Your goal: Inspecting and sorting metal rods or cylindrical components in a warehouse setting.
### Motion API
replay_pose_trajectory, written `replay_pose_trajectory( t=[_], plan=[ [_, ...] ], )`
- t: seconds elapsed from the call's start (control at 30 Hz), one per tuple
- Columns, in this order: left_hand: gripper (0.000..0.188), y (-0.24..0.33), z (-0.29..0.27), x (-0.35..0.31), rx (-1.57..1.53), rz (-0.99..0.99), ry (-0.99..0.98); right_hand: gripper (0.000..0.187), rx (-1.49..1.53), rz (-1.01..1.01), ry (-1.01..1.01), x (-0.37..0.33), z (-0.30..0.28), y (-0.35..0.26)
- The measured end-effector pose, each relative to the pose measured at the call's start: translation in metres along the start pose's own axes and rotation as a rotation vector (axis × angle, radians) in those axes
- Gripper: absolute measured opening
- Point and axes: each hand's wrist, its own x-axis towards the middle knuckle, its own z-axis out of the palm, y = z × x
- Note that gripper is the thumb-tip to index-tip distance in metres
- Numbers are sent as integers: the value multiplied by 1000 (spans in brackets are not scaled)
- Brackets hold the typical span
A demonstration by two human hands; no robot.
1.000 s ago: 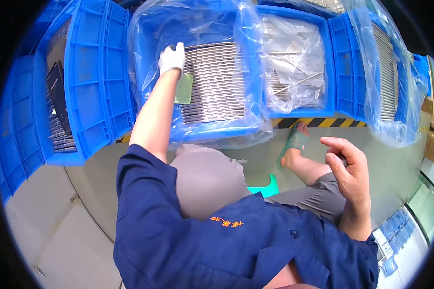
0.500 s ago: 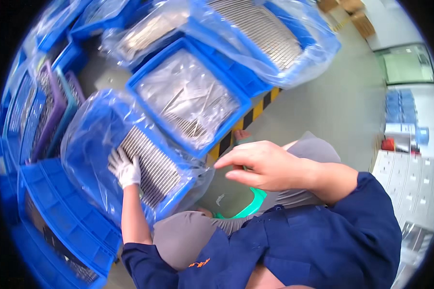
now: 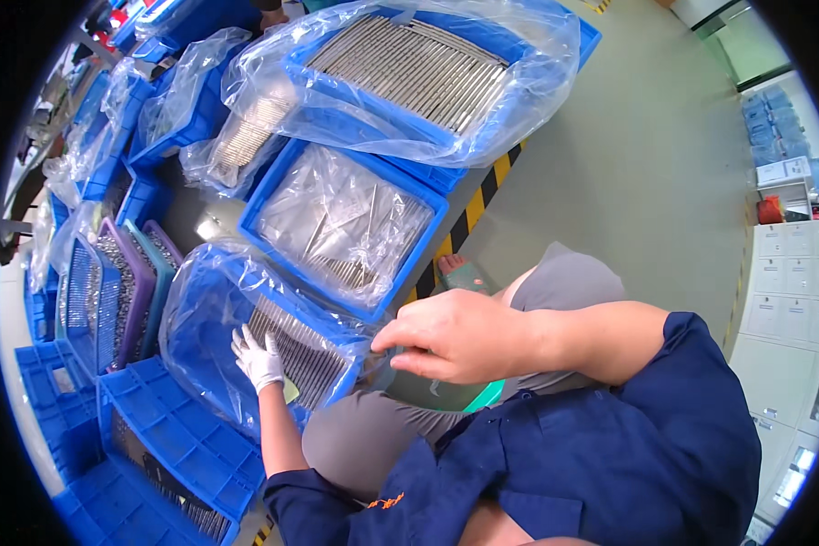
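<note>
Slim metal rods [image 3: 305, 350] lie side by side in a blue crate [image 3: 194, 350] lined with clear plastic. My left hand [image 3: 258, 362], in a white glove, rests at the left end of the rods with its fingers spread. A small pale yellow piece [image 3: 290, 391] shows by its wrist. My bare right hand [image 3: 446, 338] hovers past the crate's right edge, beside the plastic liner [image 3: 373, 359]. Its fingers curve and the thumb stands a little apart, with nothing visible between them.
Behind stands another blue crate [image 3: 255, 218] with plastic film over rods. Farther back, a large lined crate [image 3: 569, 41] holds many rods. Purple baskets [image 3: 136, 291] with small metal parts and stacked blue crates [image 3: 177, 423] stand left. Striped floor tape [image 3: 476, 211] runs alongside.
The whole view has shifted, so the crates sit differently in it. My right hand has come slightly left, closer to the crate's edge. My left hand stays by the rods, fingers spread.
</note>
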Motion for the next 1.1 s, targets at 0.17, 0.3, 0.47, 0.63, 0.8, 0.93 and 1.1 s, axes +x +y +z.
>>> replay_pose_trajectory(
  t=[0.17,0.3,0.47,0.63,0.8,0.93,1.1],
  plan=[
    [55,43,-73,9,-323,-46,227,19,-20,-187,57,-26,-9,2],
    [49,126,-153,47,-433,308,356,19,26,-265,101,-38,-29,-3],
    [45,276,-223,93,-371,634,250,16,85,-212,122,-52,-57,11],
    [51,368,-209,163,-43,703,141,19,61,-87,235,-68,-87,47],
    [56,406,-164,250,81,533,34,19,204,118,190,-78,-120,54],
    [65,408,-142,294,107,431,-70,22,319,168,208,-81,-119,73],
    [72,416,-132,305,201,409,-29,22,343,197,215,-79,-124,88]
  ],
)
